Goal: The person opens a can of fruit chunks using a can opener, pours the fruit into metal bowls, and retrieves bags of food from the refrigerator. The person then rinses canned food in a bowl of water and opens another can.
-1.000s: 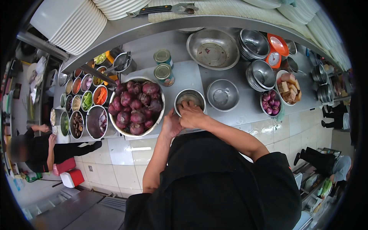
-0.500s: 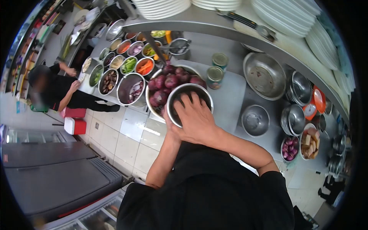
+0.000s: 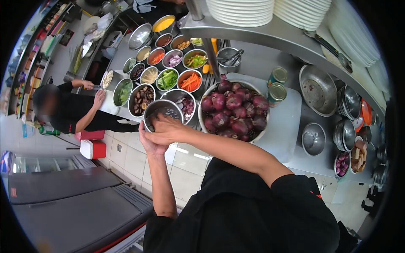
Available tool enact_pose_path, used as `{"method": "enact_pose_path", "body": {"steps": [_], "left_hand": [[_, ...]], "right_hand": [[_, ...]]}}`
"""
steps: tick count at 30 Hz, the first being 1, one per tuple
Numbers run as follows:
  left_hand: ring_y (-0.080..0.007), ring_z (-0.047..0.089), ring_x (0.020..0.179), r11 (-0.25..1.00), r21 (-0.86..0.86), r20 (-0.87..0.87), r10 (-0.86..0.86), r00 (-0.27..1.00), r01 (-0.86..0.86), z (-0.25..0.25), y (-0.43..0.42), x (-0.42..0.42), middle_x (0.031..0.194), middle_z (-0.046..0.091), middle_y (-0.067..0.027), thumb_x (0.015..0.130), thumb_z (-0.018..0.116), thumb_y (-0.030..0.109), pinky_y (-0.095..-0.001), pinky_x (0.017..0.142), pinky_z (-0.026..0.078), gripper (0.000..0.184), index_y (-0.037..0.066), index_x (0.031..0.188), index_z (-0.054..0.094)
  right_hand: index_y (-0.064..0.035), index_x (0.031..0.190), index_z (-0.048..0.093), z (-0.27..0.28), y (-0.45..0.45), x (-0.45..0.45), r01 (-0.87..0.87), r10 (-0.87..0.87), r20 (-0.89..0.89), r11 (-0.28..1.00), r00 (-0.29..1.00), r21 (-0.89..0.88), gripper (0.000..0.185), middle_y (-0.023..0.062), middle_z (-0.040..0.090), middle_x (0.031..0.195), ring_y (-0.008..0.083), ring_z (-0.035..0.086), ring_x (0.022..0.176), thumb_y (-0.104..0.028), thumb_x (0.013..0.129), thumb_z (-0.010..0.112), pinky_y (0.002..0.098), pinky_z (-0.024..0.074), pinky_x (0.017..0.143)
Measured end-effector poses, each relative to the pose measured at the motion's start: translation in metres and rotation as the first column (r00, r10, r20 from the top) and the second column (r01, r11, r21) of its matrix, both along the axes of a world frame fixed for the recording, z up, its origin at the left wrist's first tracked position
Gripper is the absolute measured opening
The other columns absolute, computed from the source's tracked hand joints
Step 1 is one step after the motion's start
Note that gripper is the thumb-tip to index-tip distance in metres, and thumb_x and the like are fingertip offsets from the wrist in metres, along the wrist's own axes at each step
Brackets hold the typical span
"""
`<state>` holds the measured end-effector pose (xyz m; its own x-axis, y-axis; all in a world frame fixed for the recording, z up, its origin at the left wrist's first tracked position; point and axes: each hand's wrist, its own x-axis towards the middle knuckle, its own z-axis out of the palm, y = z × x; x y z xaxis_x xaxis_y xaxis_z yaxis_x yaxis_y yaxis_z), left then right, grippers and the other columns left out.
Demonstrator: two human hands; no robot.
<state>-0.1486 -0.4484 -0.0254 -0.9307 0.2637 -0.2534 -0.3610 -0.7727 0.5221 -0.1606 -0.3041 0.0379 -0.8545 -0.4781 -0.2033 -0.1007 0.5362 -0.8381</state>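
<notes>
My left hand [image 3: 152, 144] grips the outside of a deep metal bowl [image 3: 180, 110] from below and the near side. The bowl is tilted, with its mouth facing up and away from me. My right hand [image 3: 168, 130] crosses over my left and reaches over the near rim into the bowl, its fingers partly visible and loosely apart against the inside. The bowl's contents are hard to make out. Just behind it stands a metal container with chopped purple onion [image 3: 187, 105]. To the right sits a large colander [image 3: 265, 134] full of whole red onions [image 3: 234, 101].
Metal containers of cut vegetables, including carrot strips [image 3: 190, 82] and mushrooms [image 3: 141, 100], line the counter. Two tins [image 3: 277, 92] stand by a white cutting board [image 3: 284, 126]. Stacked plates [image 3: 240, 10] rest on the shelf overhead. A co-worker [image 3: 63, 105] works at the far left.
Both hands and the bowl have moved left, from in front of the red onions to beside the chopped-onion container. My right hand's fingers have stayed inside the bowl. The view has shifted too.
</notes>
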Motion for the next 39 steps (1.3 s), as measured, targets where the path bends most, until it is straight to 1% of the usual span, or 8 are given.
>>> {"method": "enact_pose_path", "body": {"steps": [6, 10, 13, 18, 21, 25, 28, 39], "left_hand": [[-0.0416, 0.049, 0.125, 0.889, -0.436, 0.216, 0.254, 0.943, -0.139, 0.020, -0.032, -0.030, 0.138, 0.050, -0.0169, 0.094, 0.034, 0.058, -0.0626, 0.098, 0.042, 0.060, 0.019, 0.138, 0.045], [-0.0416, 0.049, 0.125, 0.855, -0.512, 0.309, 0.089, 0.947, 0.087, 0.032, -0.046, -0.054, 0.137, 0.050, -0.0145, 0.091, 0.039, 0.061, -0.0732, 0.092, 0.037, 0.061, 0.021, 0.137, 0.045], [-0.0457, 0.045, 0.125, 0.781, -0.602, 0.323, 0.046, 0.945, 0.168, 0.039, -0.046, -0.070, 0.138, 0.049, -0.0163, 0.089, 0.045, 0.062, -0.0741, 0.094, 0.035, 0.066, 0.015, 0.136, 0.049], [-0.0435, 0.048, 0.122, 0.548, -0.777, 0.383, 0.020, 0.924, 0.310, 0.051, -0.039, -0.093, 0.138, 0.049, -0.0081, 0.093, 0.038, 0.063, -0.0765, 0.088, 0.036, 0.052, 0.041, 0.140, 0.037], [-0.0394, 0.055, 0.114, 0.410, -0.826, 0.397, -0.064, 0.916, 0.386, 0.063, -0.030, -0.104, 0.129, 0.056, -0.0062, 0.092, 0.039, 0.064, -0.0708, 0.082, 0.044, 0.054, 0.036, 0.137, 0.043], [-0.0342, 0.060, 0.104, 0.262, -0.838, 0.449, -0.170, 0.877, 0.479, 0.077, -0.020, -0.119, 0.118, 0.062, -0.0081, 0.083, 0.048, 0.071, -0.0573, 0.072, 0.050, 0.066, 0.022, 0.126, 0.056], [-0.0294, 0.064, 0.093, 0.168, -0.856, 0.463, -0.170, 0.870, 0.489, 0.090, -0.005, -0.122, 0.109, 0.065, -0.0062, 0.084, 0.049, 0.072, -0.0500, 0.066, 0.053, 0.064, 0.021, 0.122, 0.059], [-0.0293, 0.065, 0.088, 0.159, -0.794, 0.545, -0.239, 0.804, 0.586, 0.099, -0.014, -0.135, 0.104, 0.066, -0.0083, 0.083, 0.047, 0.078, -0.0468, 0.061, 0.055, 0.071, 0.019, 0.120, 0.058]], "right_hand": [[-0.0006, 0.136, 0.048, -0.049, -0.052, -0.044, 0.010, 0.015, 0.110, 0.973, 0.994, -0.229, 0.071, 0.0280, 0.043, 0.140, 0.0426, 0.046, 0.126, -0.047, 0.083, 0.046, 0.0445, 0.0375, 0.104], [0.0002, 0.105, 0.066, -0.070, -0.058, -0.053, 0.042, -0.023, 0.041, 0.832, 0.999, -0.553, 0.052, 0.0270, 0.060, 0.122, 0.0355, 0.054, 0.113, -0.042, 0.088, 0.042, 0.0446, 0.0390, 0.101], [0.0009, 0.103, 0.065, -0.084, -0.066, -0.059, 0.244, 0.058, 0.361, 0.637, 0.931, -0.731, 0.045, 0.0202, 0.063, 0.118, 0.0260, 0.058, 0.106, -0.037, 0.088, 0.046, 0.0369, 0.0416, 0.097], [0.0006, 0.107, 0.063, -0.120, -0.076, -0.061, 0.200, -0.075, 0.187, 0.487, 0.979, -0.850, 0.034, 0.0066, 0.063, 0.109, 0.0138, 0.055, 0.103, -0.027, 0.092, 0.049, 0.0288, 0.0415, 0.095], [-0.0008, 0.105, 0.065, -0.129, -0.090, -0.062, 0.363, 0.007, 0.372, 0.199, 0.928, -0.910, 0.034, 0.0053, 0.063, 0.109, 0.0126, 0.055, 0.103, -0.028, 0.092, 0.048, 0.0286, 0.0404, 0.096], [-0.0008, 0.101, 0.066, -0.112, -0.082, -0.060, 0.451, 0.041, 0.452, 0.035, 0.891, -0.892, 0.035, 0.0052, 0.064, 0.108, 0.0131, 0.054, 0.105, -0.029, 0.092, 0.047, 0.0288, 0.0385, 0.099], [-0.0003, 0.101, 0.066, -0.111, -0.082, -0.061, 0.439, -0.105, 0.434, 0.032, 0.895, -0.898, 0.037, 0.0057, 0.064, 0.107, 0.0145, 0.055, 0.106, -0.030, 0.093, 0.045, 0.0294, 0.0377, 0.101], [-0.0052, 0.100, 0.067, -0.107, -0.091, -0.070, 0.468, 0.054, 0.465, -0.133, 0.884, -0.874, 0.032, 0.0044, 0.066, 0.104, 0.0142, 0.057, 0.101, -0.030, 0.090, 0.050, 0.0291, 0.0406, 0.095]]}}
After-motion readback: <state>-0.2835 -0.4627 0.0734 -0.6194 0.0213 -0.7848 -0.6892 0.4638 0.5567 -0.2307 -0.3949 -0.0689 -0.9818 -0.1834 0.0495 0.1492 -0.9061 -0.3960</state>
